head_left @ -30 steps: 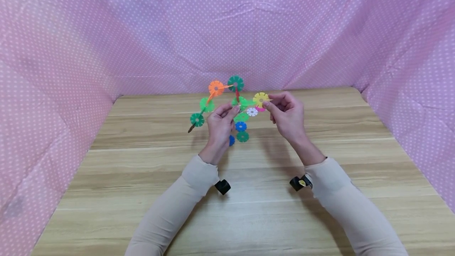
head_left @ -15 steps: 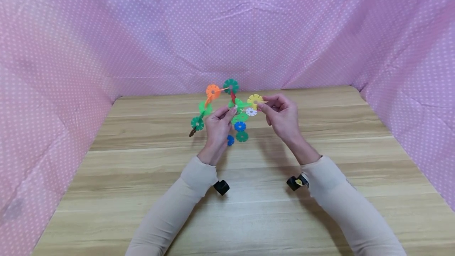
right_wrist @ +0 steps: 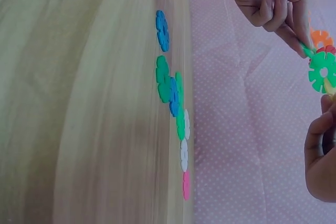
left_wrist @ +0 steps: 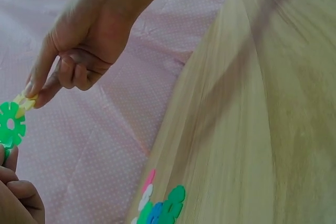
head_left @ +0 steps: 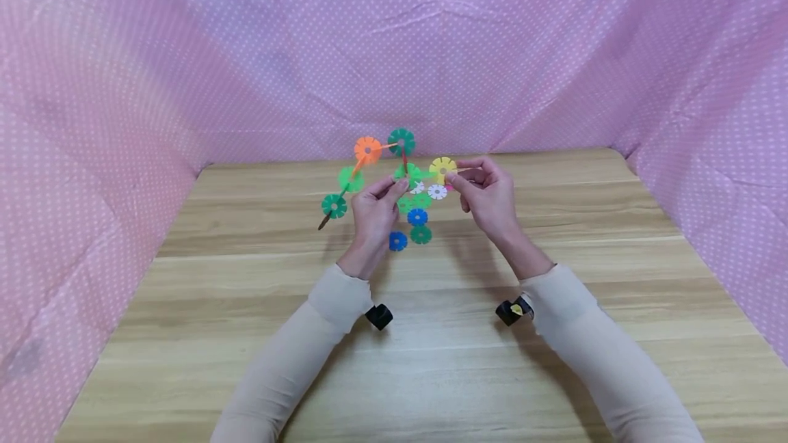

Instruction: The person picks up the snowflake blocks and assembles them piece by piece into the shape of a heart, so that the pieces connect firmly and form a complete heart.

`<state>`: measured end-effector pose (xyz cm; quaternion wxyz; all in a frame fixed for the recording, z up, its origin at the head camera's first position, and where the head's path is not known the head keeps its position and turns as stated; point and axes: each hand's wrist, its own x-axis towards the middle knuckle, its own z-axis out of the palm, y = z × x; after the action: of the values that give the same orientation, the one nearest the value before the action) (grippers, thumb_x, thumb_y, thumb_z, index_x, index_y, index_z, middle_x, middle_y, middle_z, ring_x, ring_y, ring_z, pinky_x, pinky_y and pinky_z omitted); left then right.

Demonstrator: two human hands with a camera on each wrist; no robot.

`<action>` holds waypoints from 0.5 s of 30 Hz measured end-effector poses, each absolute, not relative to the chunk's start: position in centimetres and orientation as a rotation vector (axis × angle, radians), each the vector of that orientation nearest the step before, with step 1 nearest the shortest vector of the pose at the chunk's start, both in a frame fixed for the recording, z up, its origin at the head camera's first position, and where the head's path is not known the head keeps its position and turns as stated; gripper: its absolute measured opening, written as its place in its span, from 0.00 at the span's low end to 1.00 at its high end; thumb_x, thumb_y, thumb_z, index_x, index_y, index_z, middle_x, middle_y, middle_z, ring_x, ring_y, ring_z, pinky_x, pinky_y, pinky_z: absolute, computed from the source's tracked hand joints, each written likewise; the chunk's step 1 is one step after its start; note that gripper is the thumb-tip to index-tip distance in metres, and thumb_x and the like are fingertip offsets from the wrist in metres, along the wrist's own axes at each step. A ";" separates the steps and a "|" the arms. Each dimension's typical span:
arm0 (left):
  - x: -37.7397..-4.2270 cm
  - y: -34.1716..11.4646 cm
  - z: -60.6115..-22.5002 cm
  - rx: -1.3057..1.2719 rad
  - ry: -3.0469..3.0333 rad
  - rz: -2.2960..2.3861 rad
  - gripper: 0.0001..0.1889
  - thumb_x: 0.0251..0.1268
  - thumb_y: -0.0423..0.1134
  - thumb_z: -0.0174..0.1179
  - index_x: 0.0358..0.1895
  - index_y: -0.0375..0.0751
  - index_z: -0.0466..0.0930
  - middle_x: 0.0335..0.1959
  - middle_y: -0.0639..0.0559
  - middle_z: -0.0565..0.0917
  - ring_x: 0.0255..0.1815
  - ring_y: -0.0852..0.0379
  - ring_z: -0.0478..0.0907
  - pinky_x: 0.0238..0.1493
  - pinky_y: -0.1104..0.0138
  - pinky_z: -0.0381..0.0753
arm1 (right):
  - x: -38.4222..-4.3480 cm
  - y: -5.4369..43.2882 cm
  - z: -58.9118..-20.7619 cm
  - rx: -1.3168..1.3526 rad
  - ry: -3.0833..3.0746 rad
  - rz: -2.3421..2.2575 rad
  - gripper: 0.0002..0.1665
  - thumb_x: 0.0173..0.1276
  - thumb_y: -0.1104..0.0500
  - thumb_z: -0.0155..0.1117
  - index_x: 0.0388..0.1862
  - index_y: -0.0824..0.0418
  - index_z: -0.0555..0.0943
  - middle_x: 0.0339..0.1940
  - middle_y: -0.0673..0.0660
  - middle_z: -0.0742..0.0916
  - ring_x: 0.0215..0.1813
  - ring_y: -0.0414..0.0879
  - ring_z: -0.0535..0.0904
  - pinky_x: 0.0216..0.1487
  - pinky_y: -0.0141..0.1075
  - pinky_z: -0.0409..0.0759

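Disc chain (head_left: pixel 358 168) Pinched Above Tabletop (head_left: pixel 431 374)

Fingers of the left hand (head_left: pixel 371 221) clamp a light-green disc (head_left: pixel 414 173); the right hand's (head_left: pixel 495 197) clamp a yellow disc (head_left: pixel 438 165). Joining them appears under way, calling next for a steady push. Loose discs (head_left: pixel 415 238) lie beneath; a pink curtain (head_left: pixel 406 39) hangs behind.

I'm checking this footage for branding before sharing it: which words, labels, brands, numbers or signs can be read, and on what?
None can be read.
Yellow mark on the right black wrist device: too small to tell whether it bears text.
Discs, table, dotted cloth: no lettering visible.
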<state>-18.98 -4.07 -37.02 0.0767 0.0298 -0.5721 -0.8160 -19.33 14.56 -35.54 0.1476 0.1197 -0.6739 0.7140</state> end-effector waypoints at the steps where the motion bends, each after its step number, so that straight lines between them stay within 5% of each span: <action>1: -19.0 -4.1 -37.0 0.096 -1.715 -2.446 0.09 0.65 0.34 0.69 0.45 0.32 0.88 0.29 0.53 0.86 0.13 0.66 0.60 0.14 0.75 0.57 | -19.3 14.6 -35.5 0.341 -1.946 2.070 0.15 0.65 0.70 0.71 0.48 0.73 0.79 0.28 0.51 0.88 0.14 0.39 0.69 0.17 0.27 0.68; 9: -19.6 -5.0 -36.9 0.126 -1.627 -2.465 0.09 0.65 0.32 0.69 0.45 0.31 0.87 0.27 0.54 0.86 0.12 0.67 0.62 0.14 0.77 0.59 | -19.1 14.3 -35.7 0.289 -2.266 1.941 0.21 0.65 0.65 0.72 0.55 0.71 0.78 0.47 0.66 0.84 0.20 0.42 0.75 0.22 0.29 0.76; 15: -19.8 -5.4 -37.1 0.128 -1.602 -2.480 0.10 0.65 0.31 0.68 0.46 0.30 0.86 0.27 0.54 0.86 0.12 0.67 0.63 0.14 0.77 0.59 | -19.9 14.4 -37.9 0.370 -2.800 1.458 0.24 0.65 0.57 0.75 0.55 0.67 0.80 0.54 0.65 0.83 0.46 0.55 0.80 0.45 0.43 0.82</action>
<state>-19.82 -5.37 -37.11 0.0928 0.0432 -0.5398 -0.8356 -19.87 14.38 -37.89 -0.0183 0.1165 -0.8808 0.4586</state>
